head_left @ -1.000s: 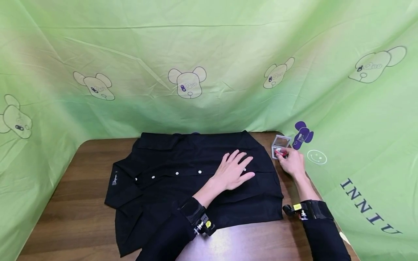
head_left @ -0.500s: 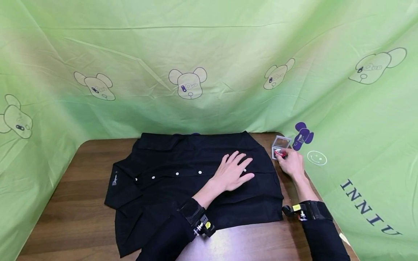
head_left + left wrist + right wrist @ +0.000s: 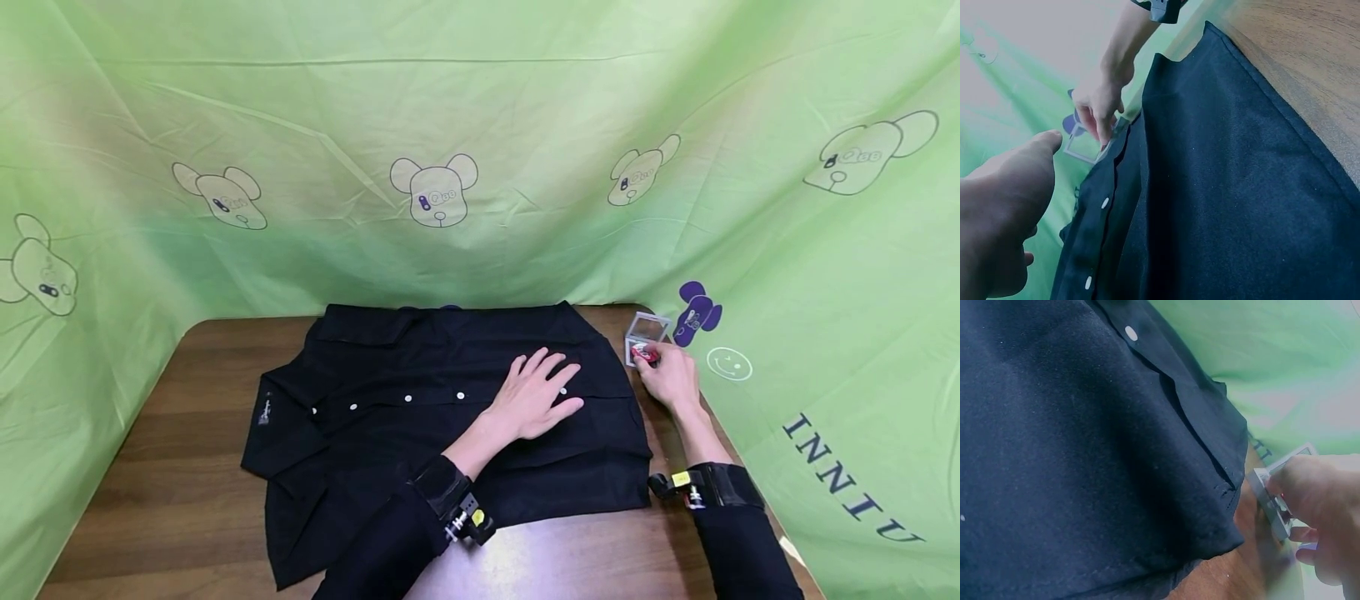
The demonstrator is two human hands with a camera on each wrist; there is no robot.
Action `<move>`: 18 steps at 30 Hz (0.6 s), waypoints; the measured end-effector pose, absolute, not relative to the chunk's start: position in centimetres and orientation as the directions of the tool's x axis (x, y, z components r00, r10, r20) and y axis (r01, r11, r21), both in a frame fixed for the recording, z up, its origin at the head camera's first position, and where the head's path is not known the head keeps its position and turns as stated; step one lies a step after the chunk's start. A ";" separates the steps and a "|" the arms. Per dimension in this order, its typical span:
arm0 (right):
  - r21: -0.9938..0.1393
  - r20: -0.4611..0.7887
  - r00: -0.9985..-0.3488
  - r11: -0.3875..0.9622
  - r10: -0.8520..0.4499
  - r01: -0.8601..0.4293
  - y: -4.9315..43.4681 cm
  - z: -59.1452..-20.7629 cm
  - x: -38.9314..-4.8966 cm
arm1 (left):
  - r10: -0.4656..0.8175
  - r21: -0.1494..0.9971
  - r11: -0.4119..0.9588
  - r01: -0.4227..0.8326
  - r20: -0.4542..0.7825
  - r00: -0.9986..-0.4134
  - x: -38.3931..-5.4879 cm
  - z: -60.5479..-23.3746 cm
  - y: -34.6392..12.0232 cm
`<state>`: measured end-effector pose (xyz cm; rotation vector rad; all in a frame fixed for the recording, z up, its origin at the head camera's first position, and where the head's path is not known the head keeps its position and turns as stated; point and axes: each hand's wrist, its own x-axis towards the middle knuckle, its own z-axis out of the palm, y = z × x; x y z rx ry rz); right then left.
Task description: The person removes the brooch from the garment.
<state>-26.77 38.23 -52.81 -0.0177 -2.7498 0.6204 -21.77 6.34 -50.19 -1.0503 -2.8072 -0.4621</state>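
Observation:
A black short-sleeved shirt (image 3: 405, 358) with white buttons lies spread on the table, collar to the left. My left hand (image 3: 531, 398) rests on its front near the hem, fingers straight and spread. Beyond the hem, at the table's right edge, a small clear square case (image 3: 628, 357) stands with its lid raised. Fingertips of my right hand (image 3: 672, 377) pinch a small red-and-white thing (image 3: 642, 352) at the case; its exact kind is too small to tell. The right wrist view shows the case (image 3: 1264, 489) partly hidden behind the thumb and fingers.
A green curtain (image 3: 322, 200) with bear-head prints hangs behind the table and along both sides. Wooden tabletop (image 3: 165, 467) shows left of the shirt and along the front. The right hand works close to the curtain's right side.
Both hands stay almost where they were. The right fingertips shift very slightly at the case, and a bit more of the red-and-white thing shows.

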 end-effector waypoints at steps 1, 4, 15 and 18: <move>-0.420 0.309 -0.948 0.906 0.081 -0.059 38.2 -52.8 -26.8 | 0.623 0.243 0.715 0.655 0.204 -0.755 -21.7 -50.1 6.3; -0.418 0.315 -0.946 0.906 0.076 -0.067 38.3 -52.9 -26.8 | 0.622 0.243 0.716 0.654 0.203 -0.756 -21.6 -50.0 6.3; -0.418 0.319 -0.945 0.906 0.077 -0.067 38.2 -53.0 -26.6 | 0.619 0.251 0.716 0.652 0.203 -0.759 -21.6 -50.2 6.3; -0.420 0.312 -0.947 0.905 0.076 -0.066 38.3 -53.0 -26.6 | 0.619 0.251 0.715 0.652 0.206 -0.758 -21.6 -50.2 6.4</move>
